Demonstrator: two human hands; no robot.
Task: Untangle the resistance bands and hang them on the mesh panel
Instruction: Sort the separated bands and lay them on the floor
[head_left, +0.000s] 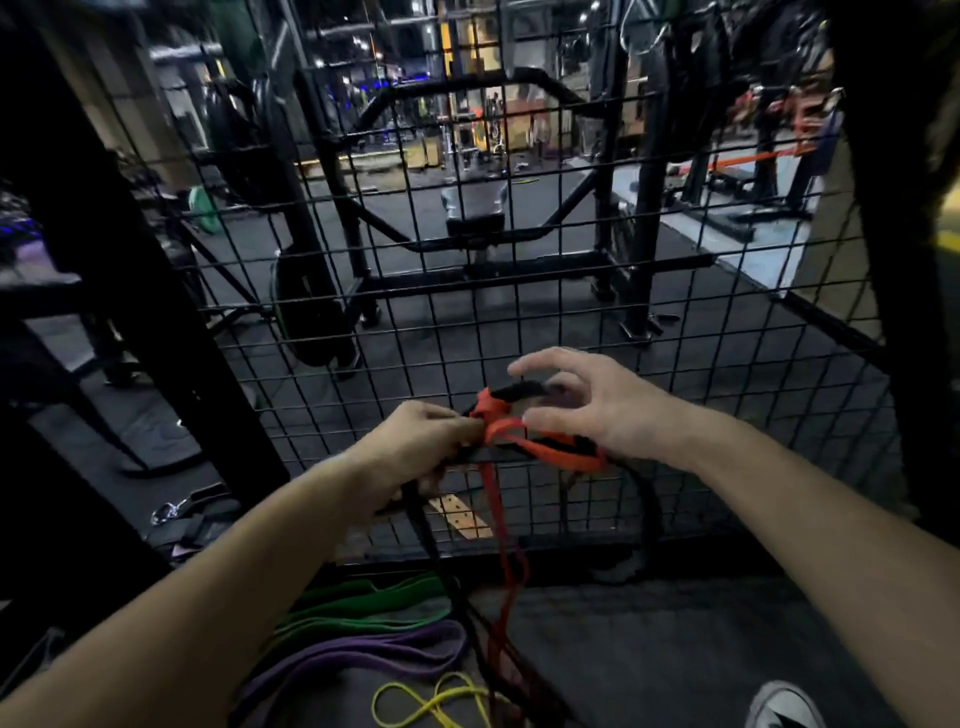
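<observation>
My left hand (415, 447) pinches the knotted red band (498, 431) just before the mesh panel (675, 291). My right hand (587, 405) hovers spread over its black band (519, 391); I see bare floor (675, 649) right.

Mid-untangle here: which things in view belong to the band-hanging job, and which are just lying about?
Belongs to the job:
- red band, gripped by the left hand
- black band knotted with it, right hand open at it
- green band, purple band, yellow band on the floor
- mesh panel

Lying about:
- metal clip and strap
- weight bench behind the mesh
</observation>
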